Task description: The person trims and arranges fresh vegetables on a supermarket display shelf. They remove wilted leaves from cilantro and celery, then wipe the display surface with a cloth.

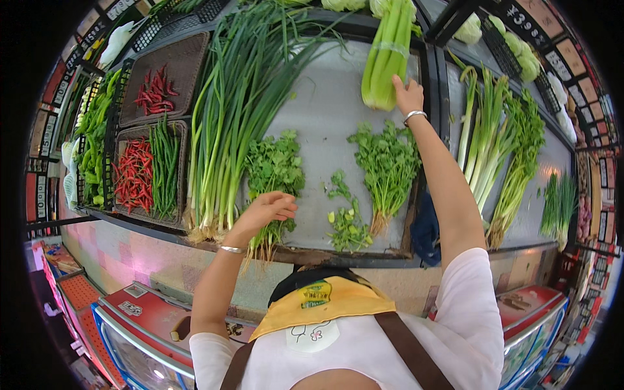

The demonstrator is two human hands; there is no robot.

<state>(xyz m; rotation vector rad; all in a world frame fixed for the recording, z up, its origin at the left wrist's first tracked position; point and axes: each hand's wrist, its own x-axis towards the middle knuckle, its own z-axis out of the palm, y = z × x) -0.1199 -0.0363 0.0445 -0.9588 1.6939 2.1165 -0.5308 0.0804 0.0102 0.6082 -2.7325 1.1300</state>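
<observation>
My right hand [408,95] grips the lower right side of a bunch of celery [382,73], its thumb on the stalks. Clear tape or film wraps the celery near its middle, and its top runs towards the back edge of the display. My left hand [271,208] holds nothing; its fingers are loosely bent over a bunch of cilantro [275,163] whose roots point towards me. A second cilantro bunch [387,165] lies below the celery, near the divider. Between the two bunches are loose leafy sprigs [348,229] on the grey metal display surface [317,117].
Long green onions [229,112] lie at the left, beside brown baskets of red chilies [134,170] and green chilies [164,168]. Past the black divider [441,97] are leeks [487,131] and leafy celery [516,170]. Chest freezers [156,312] stand behind me.
</observation>
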